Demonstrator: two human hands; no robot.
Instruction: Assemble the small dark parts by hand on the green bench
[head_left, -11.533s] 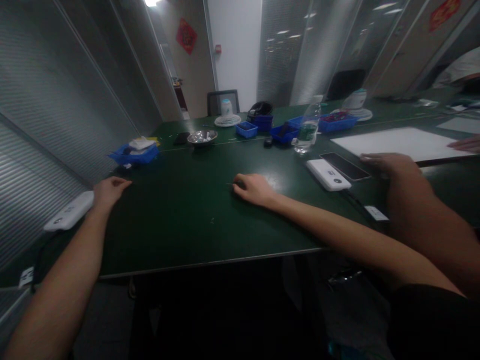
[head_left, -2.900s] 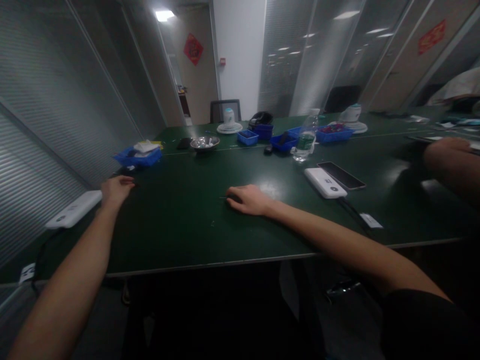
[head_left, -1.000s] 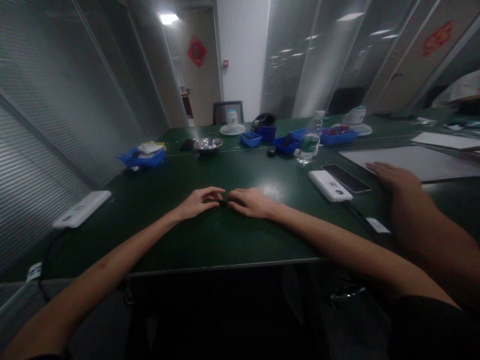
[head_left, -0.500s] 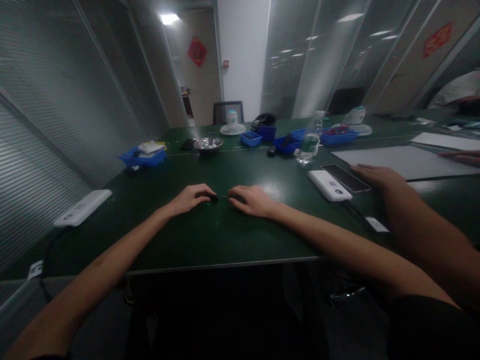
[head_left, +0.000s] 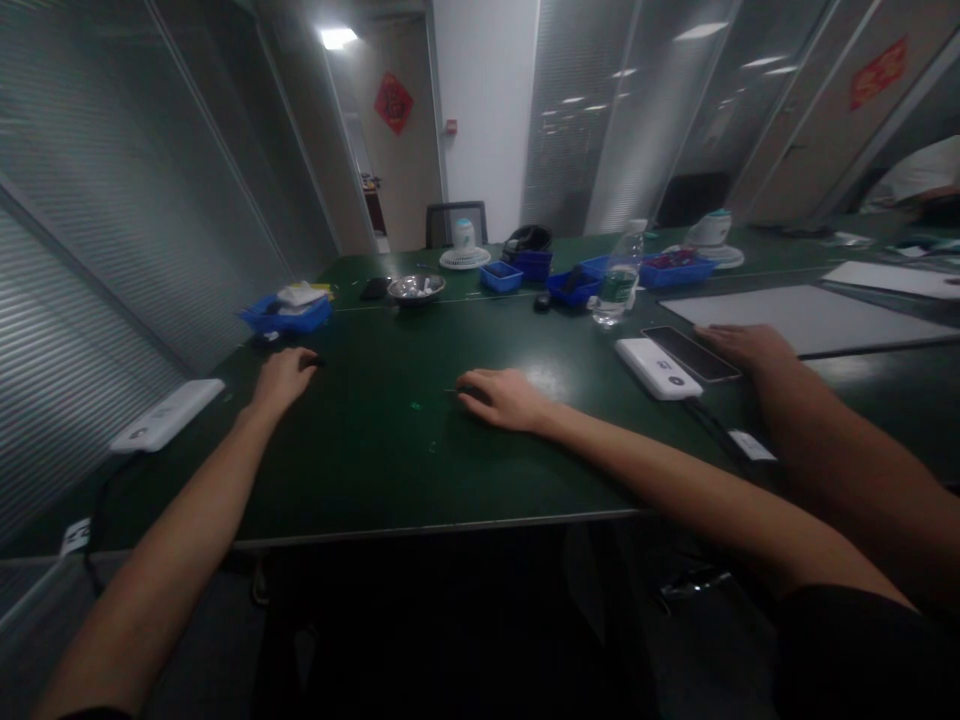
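My left hand (head_left: 281, 382) is over the left part of the green table (head_left: 375, 460), closed on a small dark piece (head_left: 319, 361) that sticks out past its fingertips. Its kind is too blurred to make out. Near the table's middle, my right hand (head_left: 510, 400) rests with curled fingers around a dark object with a thin tip (head_left: 474, 393) pointing left. The fingers cover most of it. A wide gap of tabletop separates the two hands. A blue tray (head_left: 289, 318) with papers is just beyond my left hand.
White power banks (head_left: 169, 415) with cables lie at both sides. A phone (head_left: 690, 354), a water bottle (head_left: 621, 280), a metal bowl (head_left: 416, 289) and several blue trays stand farther back. Another person's hand (head_left: 750, 347) rests by a grey-white board (head_left: 810, 315) at right.
My left hand has moved left and away from me, carrying the small dark piece off from my right hand. My right hand has stayed nearly still.
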